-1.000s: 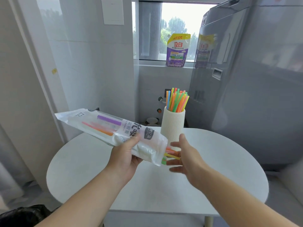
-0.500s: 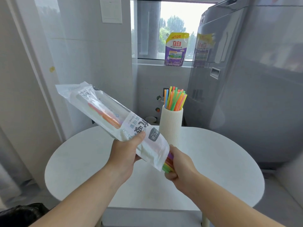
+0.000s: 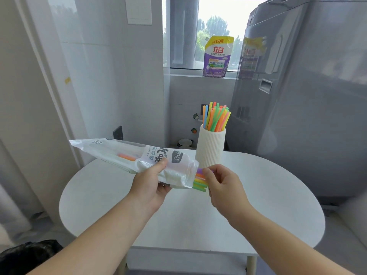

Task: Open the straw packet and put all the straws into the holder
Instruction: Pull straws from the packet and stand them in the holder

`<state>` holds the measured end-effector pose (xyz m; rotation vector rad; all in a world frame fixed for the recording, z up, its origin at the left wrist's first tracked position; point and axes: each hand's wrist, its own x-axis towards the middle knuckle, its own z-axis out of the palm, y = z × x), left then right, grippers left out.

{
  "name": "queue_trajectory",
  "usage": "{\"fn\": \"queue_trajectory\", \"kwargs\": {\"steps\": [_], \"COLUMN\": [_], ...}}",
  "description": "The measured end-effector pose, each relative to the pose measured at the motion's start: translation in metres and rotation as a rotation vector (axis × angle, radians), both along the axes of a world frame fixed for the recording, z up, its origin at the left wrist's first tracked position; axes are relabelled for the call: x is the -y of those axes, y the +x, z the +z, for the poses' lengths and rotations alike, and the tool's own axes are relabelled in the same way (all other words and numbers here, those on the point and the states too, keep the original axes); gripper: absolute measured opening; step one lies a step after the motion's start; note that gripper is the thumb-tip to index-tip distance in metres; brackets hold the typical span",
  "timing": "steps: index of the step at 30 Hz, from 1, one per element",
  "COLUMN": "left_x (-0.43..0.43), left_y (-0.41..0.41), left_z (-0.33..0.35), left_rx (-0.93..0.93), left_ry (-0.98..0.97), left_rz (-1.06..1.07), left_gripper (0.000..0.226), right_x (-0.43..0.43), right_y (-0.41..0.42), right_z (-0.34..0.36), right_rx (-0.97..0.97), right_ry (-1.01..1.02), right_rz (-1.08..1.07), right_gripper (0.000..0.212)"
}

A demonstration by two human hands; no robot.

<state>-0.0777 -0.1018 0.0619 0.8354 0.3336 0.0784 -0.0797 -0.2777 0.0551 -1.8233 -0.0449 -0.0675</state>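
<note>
A clear plastic straw packet (image 3: pixel 127 153) with printed labels lies almost level above the white round table (image 3: pixel 258 205). My left hand (image 3: pixel 151 185) grips the packet near its open right end. Several coloured straw ends (image 3: pixel 199 182) stick out of that opening, and my right hand (image 3: pixel 222 185) pinches them with curled fingers. One orange straw shows through the packet further left. Behind the hands stands a ribbed cream holder (image 3: pixel 210 147) with several bright straws (image 3: pixel 216 118) upright in it.
A large grey appliance (image 3: pixel 307 96) stands right of the table. A purple and yellow detergent pouch (image 3: pixel 217 56) sits on the window sill. White tiled walls close in on the left. A black bag (image 3: pixel 25 257) lies on the floor at bottom left.
The packet's far end has dropped from a steep tilt to nearly level. My right hand, first open beside the opening, closed on the protruding straw ends and still holds them.
</note>
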Motion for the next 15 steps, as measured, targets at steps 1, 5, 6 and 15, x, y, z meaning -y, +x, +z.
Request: {"fn": "queue_trajectory", "kwargs": {"steps": [1, 5, 6, 15], "left_x": [0.000, -0.004, -0.005, -0.001], "left_y": [0.000, 0.000, 0.000, -0.001], "left_z": [0.000, -0.001, -0.002, -0.001], "left_rx": [-0.003, -0.013, -0.015, -0.008], "left_ry": [-0.011, -0.043, -0.044, -0.029], "left_rz": [-0.002, 0.010, 0.008, -0.020], "left_gripper": [0.032, 0.032, 0.031, 0.032], "right_x": [0.001, 0.010, 0.013, 0.019], "right_y": [0.001, 0.003, 0.003, 0.001], "right_z": [0.001, 0.011, 0.013, 0.017], "right_rx": [0.017, -0.083, -0.106, -0.190], "right_ry": [0.016, 0.225, 0.249, 0.253], "right_rz": [-0.009, 0.001, 0.016, 0.155], "right_gripper": [0.020, 0.022, 0.024, 0.026]}}
